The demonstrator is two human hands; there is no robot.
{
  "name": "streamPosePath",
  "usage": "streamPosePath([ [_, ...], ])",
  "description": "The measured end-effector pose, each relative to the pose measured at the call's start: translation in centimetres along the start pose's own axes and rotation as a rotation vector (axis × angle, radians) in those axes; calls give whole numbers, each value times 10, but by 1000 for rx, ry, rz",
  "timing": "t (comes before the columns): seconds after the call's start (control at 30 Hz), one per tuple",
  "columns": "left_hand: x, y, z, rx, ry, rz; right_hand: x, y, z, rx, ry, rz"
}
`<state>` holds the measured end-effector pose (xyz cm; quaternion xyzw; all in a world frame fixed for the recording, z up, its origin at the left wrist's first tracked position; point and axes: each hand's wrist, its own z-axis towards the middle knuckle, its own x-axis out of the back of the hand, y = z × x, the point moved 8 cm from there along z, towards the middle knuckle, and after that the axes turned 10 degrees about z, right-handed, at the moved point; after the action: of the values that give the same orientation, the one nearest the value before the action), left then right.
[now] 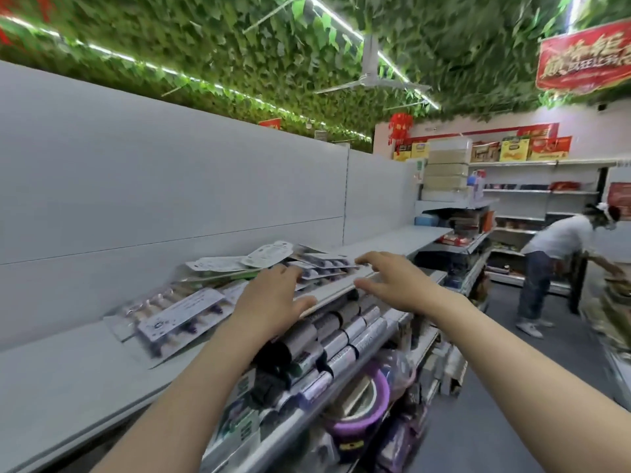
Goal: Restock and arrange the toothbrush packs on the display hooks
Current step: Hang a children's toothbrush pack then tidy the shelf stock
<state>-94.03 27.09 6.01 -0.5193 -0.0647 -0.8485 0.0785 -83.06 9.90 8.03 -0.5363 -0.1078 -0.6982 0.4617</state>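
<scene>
On the top shelf (85, 363), blurred clear toothbrush packs (177, 315) lie heaped; both hands' fingers (290, 273) spread.

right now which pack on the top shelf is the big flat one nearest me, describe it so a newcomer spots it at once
Find the long grey top shelf along the plain wall, with a heap of toothbrush packs on it. The pack nearest you lies left of the left hand, apart from the heap. It alone shows a row of brushes with purple ends under a white label.
</scene>
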Motion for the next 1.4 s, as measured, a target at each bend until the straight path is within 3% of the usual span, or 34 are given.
streamPosePath([
  [0.33,-96,-2,168,70,24,-50,-15,149,136,-41,70,214],
  [0.57,-144,-8,258,237,15,-17,-56,241,254,37,44,378],
  [0.77,-172,-14,291,490,11,-27,-116,259,360,249,-259,483],
  [1.03,-181,-14,292,707,-57,-82,-180,253,419,418,-570,450],
  [1.13,-180,-12,293,785,-68,-68,-174,247,430,582,-411,490],
  [1.23,-180,-13,294,818,-79,-60,-154,258,445,643,-72,607],
  [1.33,-178,-15,297,816,-42,7,-137,284,457,392,89,1000],
  [1.4,-171,-9,303,808,65,22,-137,286,453,212,23,1319],
])
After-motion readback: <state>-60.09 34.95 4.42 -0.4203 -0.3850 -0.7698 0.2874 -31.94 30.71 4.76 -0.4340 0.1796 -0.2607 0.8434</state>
